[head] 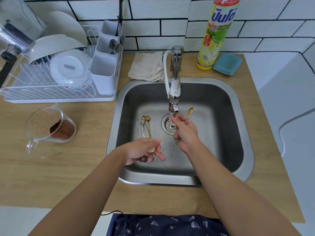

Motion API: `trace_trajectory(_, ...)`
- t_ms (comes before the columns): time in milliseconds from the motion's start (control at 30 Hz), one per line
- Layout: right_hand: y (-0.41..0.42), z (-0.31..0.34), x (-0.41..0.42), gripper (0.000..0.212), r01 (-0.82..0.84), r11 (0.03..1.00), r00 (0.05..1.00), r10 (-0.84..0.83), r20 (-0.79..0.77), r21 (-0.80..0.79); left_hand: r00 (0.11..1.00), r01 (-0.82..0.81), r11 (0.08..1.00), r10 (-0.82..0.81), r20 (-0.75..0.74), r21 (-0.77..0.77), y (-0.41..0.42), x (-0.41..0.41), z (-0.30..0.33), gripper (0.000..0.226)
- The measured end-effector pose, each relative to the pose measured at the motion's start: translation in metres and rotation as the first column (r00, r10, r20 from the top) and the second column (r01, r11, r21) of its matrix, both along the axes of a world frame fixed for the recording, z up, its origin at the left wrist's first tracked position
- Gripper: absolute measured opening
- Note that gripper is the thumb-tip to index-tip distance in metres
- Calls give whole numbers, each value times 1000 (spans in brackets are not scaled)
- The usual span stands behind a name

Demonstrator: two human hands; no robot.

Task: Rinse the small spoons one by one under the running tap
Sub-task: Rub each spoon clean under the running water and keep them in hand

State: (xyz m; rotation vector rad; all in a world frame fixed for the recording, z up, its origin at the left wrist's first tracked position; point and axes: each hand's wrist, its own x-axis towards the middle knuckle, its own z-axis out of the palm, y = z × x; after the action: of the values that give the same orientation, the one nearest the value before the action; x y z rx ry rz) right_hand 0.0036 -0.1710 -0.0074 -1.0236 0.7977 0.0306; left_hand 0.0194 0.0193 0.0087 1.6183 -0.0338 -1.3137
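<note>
Right hand (185, 132) grip pinches a gold spoon (190, 110) beside the tap (174, 92) stream, frame centre. Left hand (144, 150) grip pinches another thin gold spoon (164, 136). Four spoons (144, 126) lie in the sink (221, 116).

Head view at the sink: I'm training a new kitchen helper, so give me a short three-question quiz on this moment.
1. True or false: the right hand holds a gold spoon beside the tap.
2. Where do the waiting spoons lie?
A. in the dish rack
B. on the sink floor, left of the drain
C. on the folded cloth
3. Fill in: the glass measuring jug on the counter holds a ____ powder.

Key:
1. True; its bowl points up, to the right of the spout. The left hand pinches another thin gold spoon.
2. B
3. brown
</note>
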Motion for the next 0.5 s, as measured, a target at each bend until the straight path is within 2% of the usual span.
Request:
trace_trajectory(33,0,0,1,5,-13,1000,1000,13,-3,-20,1000,-6,1000,6,-24,11,4,-1,-1,35)
trace_trajectory(100,-1,1,1,14,-82,996,997,82,1,-40,994,-74,997,75,-79,18,10,-2,-4,33)
trace_trajectory(300,-1,2,-6,21,-302,953,939,294,178,17,946,-282,959,280,-165,16,13,-1,-4,34)
trace_trajectory(433,-3,0,-7,20,-360,933,918,349,187,24,944,-283,959,282,-171,19,12,1,-1,35)
trace_trajectory(500,-2,-2,-5,23,-339,941,930,334,156,9,966,-235,971,237,-107,35,10,1,0,35)
